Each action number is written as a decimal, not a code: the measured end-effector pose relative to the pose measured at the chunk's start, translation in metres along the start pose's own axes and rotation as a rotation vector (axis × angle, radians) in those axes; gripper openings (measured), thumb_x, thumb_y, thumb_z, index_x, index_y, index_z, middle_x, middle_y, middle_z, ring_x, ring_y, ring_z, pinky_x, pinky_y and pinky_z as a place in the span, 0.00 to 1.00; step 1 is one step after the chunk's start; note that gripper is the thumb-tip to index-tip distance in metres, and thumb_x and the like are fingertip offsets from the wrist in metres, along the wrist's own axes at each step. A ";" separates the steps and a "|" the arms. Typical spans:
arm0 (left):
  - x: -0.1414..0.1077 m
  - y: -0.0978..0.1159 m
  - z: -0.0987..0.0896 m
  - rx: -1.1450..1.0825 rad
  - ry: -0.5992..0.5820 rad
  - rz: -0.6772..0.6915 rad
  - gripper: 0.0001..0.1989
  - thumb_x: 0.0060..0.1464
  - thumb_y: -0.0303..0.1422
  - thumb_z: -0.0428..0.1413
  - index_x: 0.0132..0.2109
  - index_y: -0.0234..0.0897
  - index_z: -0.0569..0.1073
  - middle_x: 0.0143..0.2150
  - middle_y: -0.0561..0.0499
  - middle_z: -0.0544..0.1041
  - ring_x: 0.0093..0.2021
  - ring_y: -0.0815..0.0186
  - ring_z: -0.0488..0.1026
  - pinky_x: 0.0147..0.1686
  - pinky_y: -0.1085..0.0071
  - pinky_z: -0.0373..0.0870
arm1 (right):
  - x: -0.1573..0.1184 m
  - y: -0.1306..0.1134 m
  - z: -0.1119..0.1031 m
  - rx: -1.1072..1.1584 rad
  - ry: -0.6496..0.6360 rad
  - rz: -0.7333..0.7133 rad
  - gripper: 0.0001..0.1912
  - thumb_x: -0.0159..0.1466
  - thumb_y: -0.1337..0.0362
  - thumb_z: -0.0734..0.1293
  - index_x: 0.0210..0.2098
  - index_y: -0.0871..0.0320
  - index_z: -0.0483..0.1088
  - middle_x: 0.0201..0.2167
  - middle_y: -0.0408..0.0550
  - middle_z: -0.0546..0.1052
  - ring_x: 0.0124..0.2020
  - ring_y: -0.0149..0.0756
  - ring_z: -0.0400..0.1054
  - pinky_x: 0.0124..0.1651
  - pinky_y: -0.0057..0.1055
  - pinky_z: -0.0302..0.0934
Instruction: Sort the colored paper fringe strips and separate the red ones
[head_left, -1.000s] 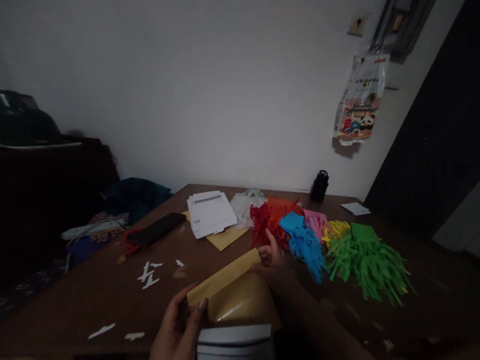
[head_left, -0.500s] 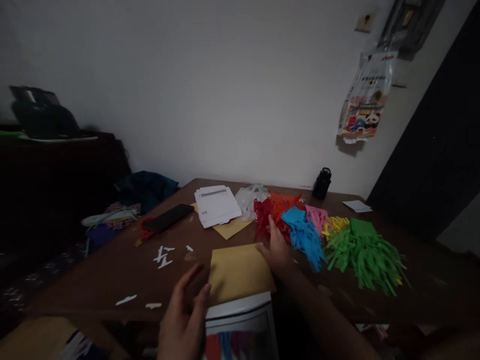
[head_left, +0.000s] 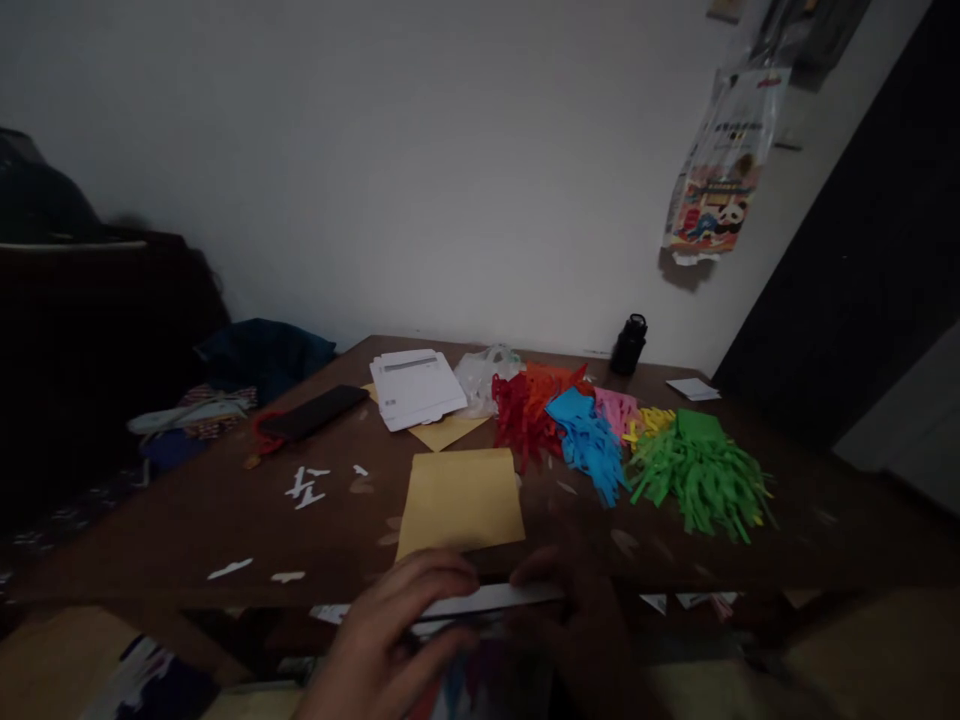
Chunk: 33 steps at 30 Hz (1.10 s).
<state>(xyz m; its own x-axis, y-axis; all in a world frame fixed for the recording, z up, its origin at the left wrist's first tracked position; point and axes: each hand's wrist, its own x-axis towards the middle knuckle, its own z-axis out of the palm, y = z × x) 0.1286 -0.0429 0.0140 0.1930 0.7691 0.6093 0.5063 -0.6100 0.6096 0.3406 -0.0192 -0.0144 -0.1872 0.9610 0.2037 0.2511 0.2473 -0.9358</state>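
At the table's near edge, my left hand [head_left: 409, 625] grips the left end of a white-edged packet [head_left: 491, 598], fingers above and thumb below. My right hand [head_left: 574, 620], dark and blurred, pinches the packet's right end. Coloured shapes, red, blue and purple, show faintly below its white top edge; the lower part is in shadow. Just beyond my hands a flat brown envelope [head_left: 461, 495] lies on the table.
White printed cards [head_left: 418, 387], a clear plastic bag [head_left: 480, 380] and a black phone-like slab [head_left: 315, 412] lie farther back. Fringed paper bundles in red [head_left: 517, 415], blue [head_left: 589, 440] and green [head_left: 697, 475] spread rightward. White scraps [head_left: 304, 487] lie left. A black bottle [head_left: 628, 345] stands behind.
My right hand has left the brown envelope and come down to the packet. My left hand has closed on the packet, which is lower. The envelope now lies apart from both hands.
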 end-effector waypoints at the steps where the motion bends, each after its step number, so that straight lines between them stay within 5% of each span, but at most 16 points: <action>1: 0.000 0.002 -0.002 -0.012 -0.065 0.015 0.04 0.56 0.35 0.60 0.40 0.47 0.79 0.39 0.54 0.82 0.38 0.69 0.80 0.38 0.82 0.73 | -0.003 0.001 0.002 0.026 0.008 0.011 0.16 0.49 0.75 0.71 0.35 0.53 0.74 0.36 0.42 0.79 0.40 0.40 0.72 0.43 0.32 0.64; 5: -0.004 0.001 -0.004 -0.026 -0.140 -0.075 0.06 0.57 0.32 0.59 0.33 0.44 0.79 0.34 0.54 0.81 0.34 0.70 0.80 0.34 0.83 0.73 | -0.012 0.003 0.003 0.099 0.091 -0.094 0.21 0.51 0.74 0.70 0.43 0.52 0.71 0.40 0.43 0.76 0.41 0.38 0.71 0.45 0.31 0.63; 7: -0.008 -0.002 -0.003 -0.023 -0.117 -0.110 0.06 0.57 0.33 0.59 0.32 0.44 0.80 0.34 0.54 0.81 0.34 0.70 0.80 0.34 0.82 0.73 | -0.013 -0.002 -0.002 0.079 0.134 -0.198 0.17 0.52 0.75 0.69 0.39 0.52 0.71 0.38 0.42 0.74 0.40 0.35 0.69 0.43 0.28 0.62; 10: -0.012 -0.005 -0.002 -0.032 -0.117 -0.141 0.06 0.58 0.34 0.58 0.33 0.45 0.80 0.34 0.54 0.81 0.35 0.69 0.80 0.35 0.81 0.73 | -0.011 -0.019 -0.011 0.053 -0.098 -0.270 0.12 0.52 0.79 0.70 0.28 0.55 0.69 0.31 0.39 0.69 0.35 0.31 0.65 0.38 0.24 0.58; 13: -0.015 -0.007 -0.002 -0.033 -0.127 -0.156 0.07 0.58 0.34 0.58 0.34 0.45 0.80 0.35 0.54 0.81 0.36 0.69 0.80 0.36 0.81 0.73 | -0.006 -0.038 -0.014 -0.030 -0.345 -0.133 0.13 0.51 0.81 0.71 0.26 0.57 0.69 0.31 0.39 0.70 0.37 0.31 0.64 0.40 0.24 0.56; 17: -0.018 -0.010 0.001 -0.029 -0.152 -0.179 0.07 0.59 0.34 0.57 0.35 0.44 0.80 0.38 0.52 0.81 0.39 0.67 0.79 0.38 0.79 0.73 | 0.000 -0.050 -0.011 -0.143 -0.437 0.029 0.12 0.53 0.80 0.70 0.29 0.57 0.71 0.33 0.40 0.71 0.40 0.32 0.64 0.42 0.25 0.55; 33: -0.017 -0.009 0.006 -0.090 -0.161 -0.202 0.09 0.60 0.36 0.55 0.35 0.44 0.80 0.37 0.51 0.80 0.38 0.66 0.79 0.38 0.77 0.73 | 0.010 -0.034 0.000 -0.166 -0.393 -0.055 0.14 0.51 0.81 0.65 0.31 0.57 0.69 0.31 0.38 0.70 0.33 0.30 0.64 0.34 0.24 0.54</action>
<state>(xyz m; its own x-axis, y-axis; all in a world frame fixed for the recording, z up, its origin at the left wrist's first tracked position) 0.1256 -0.0499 -0.0045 0.2310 0.8928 0.3867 0.4728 -0.4504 0.7574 0.3302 -0.0179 0.0195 -0.5442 0.8334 0.0966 0.3738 0.3439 -0.8614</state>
